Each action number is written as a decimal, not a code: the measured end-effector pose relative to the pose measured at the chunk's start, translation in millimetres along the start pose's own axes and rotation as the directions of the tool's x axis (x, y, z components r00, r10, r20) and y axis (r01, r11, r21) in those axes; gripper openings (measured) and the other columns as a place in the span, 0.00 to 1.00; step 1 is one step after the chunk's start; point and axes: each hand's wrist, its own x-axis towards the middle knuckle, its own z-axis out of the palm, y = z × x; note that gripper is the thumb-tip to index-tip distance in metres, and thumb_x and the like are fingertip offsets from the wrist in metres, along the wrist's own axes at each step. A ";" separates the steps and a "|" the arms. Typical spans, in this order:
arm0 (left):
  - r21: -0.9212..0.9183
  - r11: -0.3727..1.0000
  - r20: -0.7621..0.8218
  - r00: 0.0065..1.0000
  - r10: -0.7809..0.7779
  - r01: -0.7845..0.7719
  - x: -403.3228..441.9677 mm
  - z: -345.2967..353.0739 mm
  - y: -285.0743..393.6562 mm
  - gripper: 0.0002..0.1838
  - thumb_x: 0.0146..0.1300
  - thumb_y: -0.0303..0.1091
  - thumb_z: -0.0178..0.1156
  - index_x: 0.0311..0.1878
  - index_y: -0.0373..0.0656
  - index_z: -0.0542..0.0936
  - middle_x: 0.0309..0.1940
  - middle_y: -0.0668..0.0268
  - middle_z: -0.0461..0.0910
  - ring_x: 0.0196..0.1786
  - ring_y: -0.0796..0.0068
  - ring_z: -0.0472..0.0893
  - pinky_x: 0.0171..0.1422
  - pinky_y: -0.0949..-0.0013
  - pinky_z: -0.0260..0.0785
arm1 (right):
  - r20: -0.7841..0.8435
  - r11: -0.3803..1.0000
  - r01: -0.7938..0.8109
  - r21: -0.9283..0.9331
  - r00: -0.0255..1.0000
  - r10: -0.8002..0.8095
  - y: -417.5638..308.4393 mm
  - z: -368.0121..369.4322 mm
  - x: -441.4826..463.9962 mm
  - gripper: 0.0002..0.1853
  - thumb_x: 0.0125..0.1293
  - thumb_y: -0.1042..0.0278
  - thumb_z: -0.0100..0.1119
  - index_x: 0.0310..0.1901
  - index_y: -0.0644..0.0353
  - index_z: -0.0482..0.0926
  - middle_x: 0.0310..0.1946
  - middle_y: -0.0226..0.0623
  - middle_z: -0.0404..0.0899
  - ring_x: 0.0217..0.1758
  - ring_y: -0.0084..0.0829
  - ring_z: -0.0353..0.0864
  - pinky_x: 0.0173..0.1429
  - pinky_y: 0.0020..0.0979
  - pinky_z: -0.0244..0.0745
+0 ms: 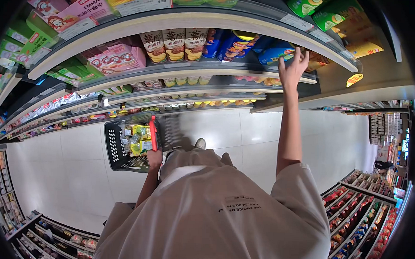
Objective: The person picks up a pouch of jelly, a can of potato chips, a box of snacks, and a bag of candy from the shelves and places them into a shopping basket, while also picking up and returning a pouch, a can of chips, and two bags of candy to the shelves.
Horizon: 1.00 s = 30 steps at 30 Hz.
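Observation:
My left hand (pixel 154 157) is closed around the red handle (pixel 153 133) of a black shopping basket (pixel 114 145), low on the left side of my body. Inside the basket lie yellow-green snack packets (pixel 140 136) and some clear packages. My right hand (pixel 294 69) is stretched forward to the shelf, fingers spread and holding nothing. Just left of its fingers a blue chip canister (pixel 273 55) lies on its side; whether they touch is not clear. Another blue canister (pixel 234 44) stands farther left, beside several white and brown snack tubes (pixel 175 44).
Wooden-edged shelves (pixel 185 21) curve across the front, with pink boxes (pixel 113 59) at left and green canisters (pixel 304 5) on the upper level. Pale floor tiles (pixel 76 169) lie below. More stocked racks (pixel 362 222) stand behind at right, and a person (pixel 384 165) is far off.

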 end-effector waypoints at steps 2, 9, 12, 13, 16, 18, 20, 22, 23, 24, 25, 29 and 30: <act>0.009 1.000 -0.002 1.000 -0.008 0.008 0.3 -0.8 0.0 0.19 0.53 0.39 0.61 0.26 0.27 0.78 0.22 0.44 0.79 0.32 0.51 0.84 0.38 0.55 0.71 | 0.040 0.998 0.002 -0.059 0.999 0.000 6.1 9.9 15.6 0.26 0.52 0.66 0.66 0.54 0.63 0.72 0.56 0.56 0.64 0.55 0.55 0.65 0.60 0.46 0.65; 0.010 1.000 0.000 1.000 0.014 -0.014 -11.0 -12.1 16.9 0.18 0.52 0.39 0.60 0.25 0.28 0.78 0.19 0.45 0.78 0.28 0.52 0.83 0.35 0.54 0.70 | 0.128 0.953 0.032 -0.301 0.992 0.007 18.8 25.3 26.6 0.15 0.57 0.59 0.61 0.36 0.66 0.80 0.37 0.54 0.76 0.47 0.53 0.70 0.55 0.47 0.66; 0.011 0.999 0.008 0.999 0.033 -0.033 -14.5 -14.4 21.8 0.18 0.52 0.40 0.60 0.24 0.28 0.78 0.18 0.46 0.77 0.27 0.52 0.82 0.35 0.54 0.70 | 0.257 0.931 0.151 -0.333 0.964 -0.064 26.2 23.4 35.8 0.17 0.59 0.57 0.57 0.29 0.67 0.80 0.29 0.54 0.78 0.40 0.52 0.73 0.50 0.46 0.66; 0.017 1.000 0.013 1.000 0.022 -0.022 -13.8 -13.9 22.5 0.19 0.52 0.40 0.59 0.24 0.28 0.78 0.18 0.46 0.77 0.27 0.52 0.83 0.35 0.54 0.70 | 0.254 0.930 0.146 -0.337 0.965 -0.060 29.5 24.2 36.9 0.17 0.59 0.57 0.57 0.29 0.67 0.80 0.29 0.54 0.78 0.40 0.52 0.73 0.50 0.46 0.66; 0.026 0.999 0.037 0.999 -0.025 0.024 -10.1 -11.6 21.1 0.19 0.52 0.41 0.59 0.24 0.28 0.78 0.18 0.46 0.78 0.29 0.51 0.83 0.37 0.53 0.72 | 0.281 0.916 0.186 -0.355 0.956 -0.086 34.7 27.3 40.8 0.17 0.58 0.56 0.57 0.25 0.65 0.79 0.27 0.52 0.79 0.36 0.51 0.78 0.50 0.46 0.67; 0.029 0.998 0.052 0.997 -0.065 0.063 3.0 -2.4 5.3 0.20 0.52 0.42 0.60 0.25 0.28 0.79 0.20 0.45 0.78 0.31 0.49 0.83 0.38 0.53 0.72 | 0.402 0.936 0.116 -0.332 0.915 0.029 25.7 17.1 51.9 0.17 0.57 0.54 0.59 0.30 0.64 0.81 0.32 0.53 0.80 0.41 0.51 0.78 0.50 0.48 0.69; 0.076 0.994 -0.006 0.997 -0.075 0.075 28.8 21.7 -32.0 0.21 0.52 0.43 0.60 0.27 0.28 0.80 0.24 0.42 0.80 0.35 0.44 0.82 0.41 0.52 0.72 | 0.519 0.948 0.043 -0.316 0.844 0.135 15.0 9.8 61.5 0.18 0.57 0.53 0.60 0.35 0.63 0.84 0.36 0.53 0.81 0.46 0.50 0.78 0.50 0.49 0.71; 0.061 0.996 0.000 0.998 -0.063 0.063 25.2 18.1 -27.9 0.21 0.52 0.43 0.61 0.28 0.28 0.80 0.26 0.41 0.80 0.37 0.43 0.82 0.42 0.51 0.72 | 0.554 0.865 0.304 -0.398 0.832 -0.038 15.9 12.7 64.8 0.22 0.59 0.54 0.57 0.47 0.64 0.78 0.42 0.52 0.81 0.51 0.52 0.77 0.61 0.44 0.67; 0.046 0.998 0.008 0.999 -0.053 0.053 22.4 15.8 -27.0 0.21 0.51 0.44 0.61 0.29 0.28 0.81 0.28 0.40 0.80 0.38 0.42 0.81 0.43 0.51 0.72 | 0.556 0.868 0.302 -0.395 0.830 -0.036 20.0 17.2 64.9 0.22 0.59 0.54 0.57 0.47 0.64 0.78 0.42 0.52 0.81 0.51 0.52 0.77 0.61 0.44 0.67; 0.052 0.997 0.005 0.998 -0.056 0.056 23.9 17.8 -31.0 0.21 0.51 0.44 0.61 0.29 0.28 0.81 0.28 0.40 0.80 0.38 0.42 0.81 0.43 0.51 0.72 | 0.562 0.877 0.320 -0.357 0.824 -0.072 24.8 24.0 67.0 0.23 0.59 0.54 0.56 0.51 0.63 0.75 0.48 0.53 0.77 0.56 0.52 0.74 0.63 0.44 0.66; 0.006 0.998 0.007 0.998 -0.062 0.062 26.7 20.1 -33.9 0.21 0.51 0.43 0.61 0.29 0.28 0.81 0.28 0.40 0.80 0.38 0.42 0.82 0.43 0.51 0.72 | 0.564 0.885 0.338 -0.320 0.818 -0.109 29.3 30.9 69.8 0.26 0.59 0.55 0.56 0.55 0.62 0.72 0.54 0.53 0.73 0.60 0.51 0.70 0.65 0.44 0.65; -0.043 0.993 -0.008 0.994 -0.112 0.112 29.2 23.4 -38.0 0.20 0.52 0.42 0.62 0.29 0.28 0.80 0.26 0.43 0.80 0.36 0.44 0.82 0.42 0.52 0.71 | 0.558 0.890 0.385 -0.244 0.806 -0.195 42.1 43.2 71.0 0.27 0.59 0.58 0.54 0.59 0.62 0.70 0.59 0.54 0.70 0.64 0.51 0.67 0.67 0.44 0.64; -0.045 0.993 -0.013 0.993 -0.113 0.112 26.5 22.3 -33.6 0.20 0.52 0.42 0.62 0.29 0.28 0.80 0.26 0.43 0.80 0.36 0.44 0.82 0.42 0.52 0.71 | 0.556 0.891 0.385 -0.240 0.807 -0.199 43.8 44.4 72.7 0.27 0.59 0.58 0.54 0.59 0.62 0.70 0.59 0.54 0.70 0.64 0.51 0.67 0.67 0.44 0.64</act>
